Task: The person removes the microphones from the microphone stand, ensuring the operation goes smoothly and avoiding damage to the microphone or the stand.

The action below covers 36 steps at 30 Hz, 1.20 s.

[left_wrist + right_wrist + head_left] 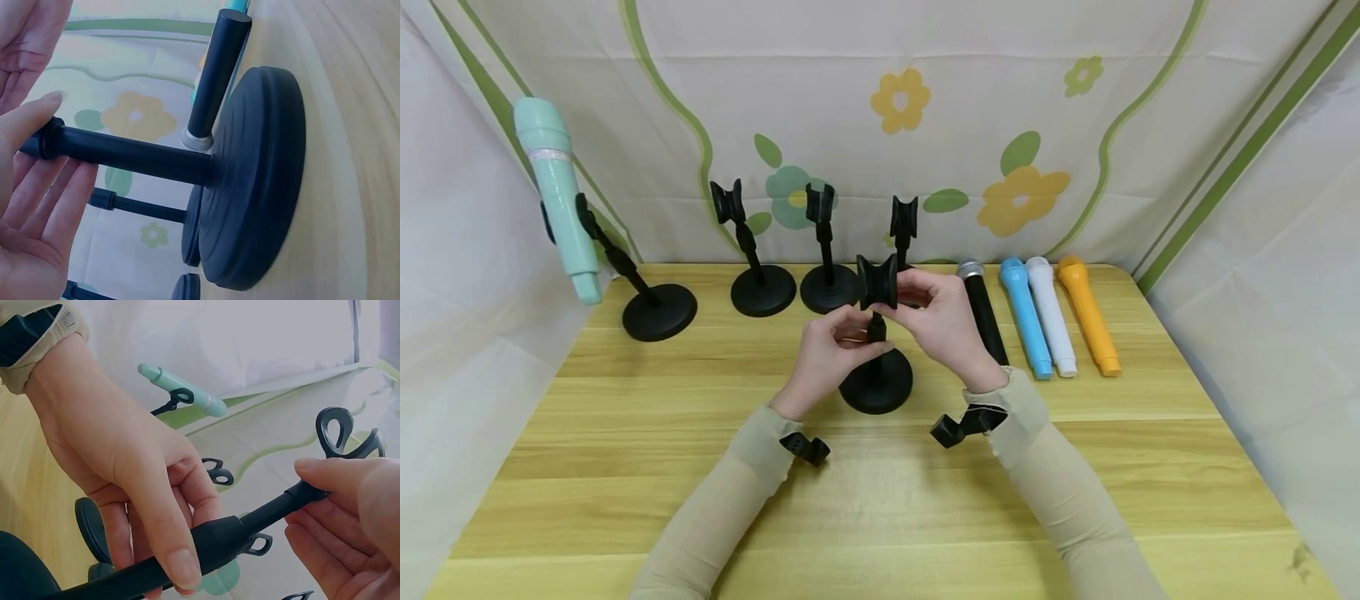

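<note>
A black microphone stand [877, 387] stands upright on its round base in the middle of the table. Its lower pole [137, 153] is gripped by my left hand [826, 348] near the collar, with the thumb on one side and fingertips on the other. Higher up, my right hand [946, 321] pinches the stand just below its clip [877, 282]. In the right wrist view, that clip has two looped arms, and the thinner upper pole [269, 515] shows between the two hands. Nothing is in the clip.
At far left, a stand holds a mint-green microphone [561, 208] tilted. Several black stands [763, 290] with bare clips line the back. Right of them lie a black microphone [983, 312], a blue one [1026, 317], a white one [1052, 317] and an orange one [1088, 317].
</note>
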{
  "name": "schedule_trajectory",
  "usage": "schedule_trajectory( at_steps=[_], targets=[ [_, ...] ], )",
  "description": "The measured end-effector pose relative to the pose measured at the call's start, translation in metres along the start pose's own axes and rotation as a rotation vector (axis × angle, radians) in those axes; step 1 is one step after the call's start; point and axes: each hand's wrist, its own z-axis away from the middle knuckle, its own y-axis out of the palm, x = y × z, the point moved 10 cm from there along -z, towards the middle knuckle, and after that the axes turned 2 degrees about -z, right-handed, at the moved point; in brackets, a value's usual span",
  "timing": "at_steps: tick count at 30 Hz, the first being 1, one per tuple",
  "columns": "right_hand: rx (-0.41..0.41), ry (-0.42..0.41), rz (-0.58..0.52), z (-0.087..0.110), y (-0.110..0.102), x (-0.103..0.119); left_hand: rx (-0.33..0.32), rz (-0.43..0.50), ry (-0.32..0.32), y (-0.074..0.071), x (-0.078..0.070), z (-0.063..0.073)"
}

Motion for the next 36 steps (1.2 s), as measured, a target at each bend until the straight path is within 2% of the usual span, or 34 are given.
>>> schedule_trajectory(
  at_steps=[6,10,22,36],
  targets=[
    [0.003,0.029,0.009,0.0,0.001,-0.002,0.026,0.06,-0.123,0.001,0.009,0.003],
    [-0.003,0.028,0.008,0.001,0.0,-0.002,0.044,0.095,-0.165,0.001,0.017,0.004],
    [-0.018,0.008,0.001,0.003,0.003,-0.006,0.041,0.087,-0.134,-0.001,0.017,0.004],
    [0.022,0.014,0.004,0.004,0.006,-0.012,0.042,0.078,-0.144,-0.002,0.017,0.004]
  ],
)
